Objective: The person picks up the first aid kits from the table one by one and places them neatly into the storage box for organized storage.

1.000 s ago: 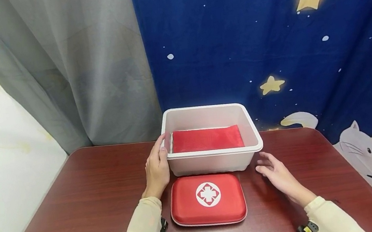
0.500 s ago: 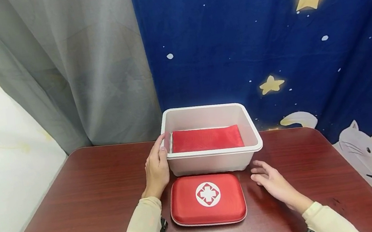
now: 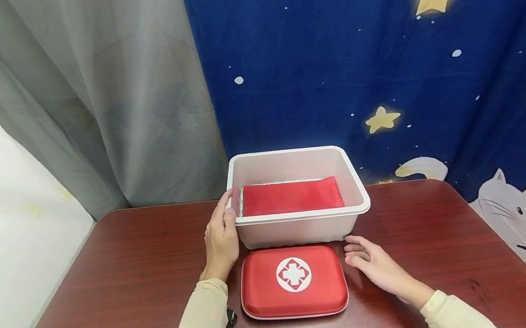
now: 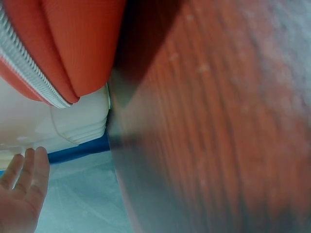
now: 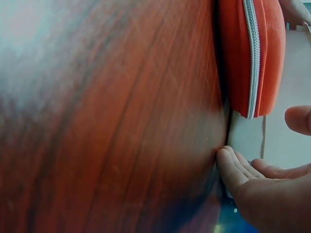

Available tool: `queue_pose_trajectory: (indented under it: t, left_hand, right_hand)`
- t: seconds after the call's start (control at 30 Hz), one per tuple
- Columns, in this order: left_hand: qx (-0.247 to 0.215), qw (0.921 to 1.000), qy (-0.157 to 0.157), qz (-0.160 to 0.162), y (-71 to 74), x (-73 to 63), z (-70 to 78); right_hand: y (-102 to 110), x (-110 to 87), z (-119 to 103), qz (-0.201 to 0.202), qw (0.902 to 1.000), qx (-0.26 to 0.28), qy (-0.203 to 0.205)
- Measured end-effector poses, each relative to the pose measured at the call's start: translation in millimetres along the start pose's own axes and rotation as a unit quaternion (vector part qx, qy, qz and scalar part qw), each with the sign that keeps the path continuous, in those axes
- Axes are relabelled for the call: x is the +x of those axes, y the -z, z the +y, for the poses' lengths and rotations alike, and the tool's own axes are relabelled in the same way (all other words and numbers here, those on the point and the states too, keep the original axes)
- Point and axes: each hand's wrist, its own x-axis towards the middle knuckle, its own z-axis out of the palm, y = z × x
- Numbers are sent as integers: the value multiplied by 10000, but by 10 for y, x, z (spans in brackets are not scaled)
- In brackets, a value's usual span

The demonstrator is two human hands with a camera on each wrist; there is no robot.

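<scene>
A white plastic bin (image 3: 297, 230) stands on the table in the head view, with a flat red fabric-like piece (image 3: 292, 197) inside it. Directly in front of it lies a red zippered first-aid case (image 3: 265, 287) with a white cross emblem, closed. My left hand (image 3: 222, 242) rests against the bin's left side, thumb by the front corner; the left wrist view has its fingers (image 4: 38, 177) extended along the wall. My right hand (image 3: 375, 266), fingers loosely bent, is just right of the case, near the bin's lower right corner. Nothing is held in it.
The brown wood-grain table (image 3: 125, 295) extends to both sides. Behind it hang a grey curtain (image 3: 155, 117) and a blue curtain (image 3: 290, 70) with stars and a cat. A white patterned surface (image 3: 2, 251) lies along the left.
My right hand has moved left and toward me, from beside the bin's right front corner to the case's right side. My left hand, the bin and the case have stayed put.
</scene>
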Motion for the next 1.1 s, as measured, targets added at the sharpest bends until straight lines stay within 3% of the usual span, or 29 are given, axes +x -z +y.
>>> queue_pose_trajectory:
  t: [0.6, 1.1]
  left_hand:
    - [36, 10000, 68, -19, 6, 1, 2]
    - [67, 10000, 34, 17, -3, -2, -11]
  right_hand:
    - [-189, 27, -16, -125, 9999, -64, 58]
    - [-246, 89, -15, -136, 9971, -715, 243]
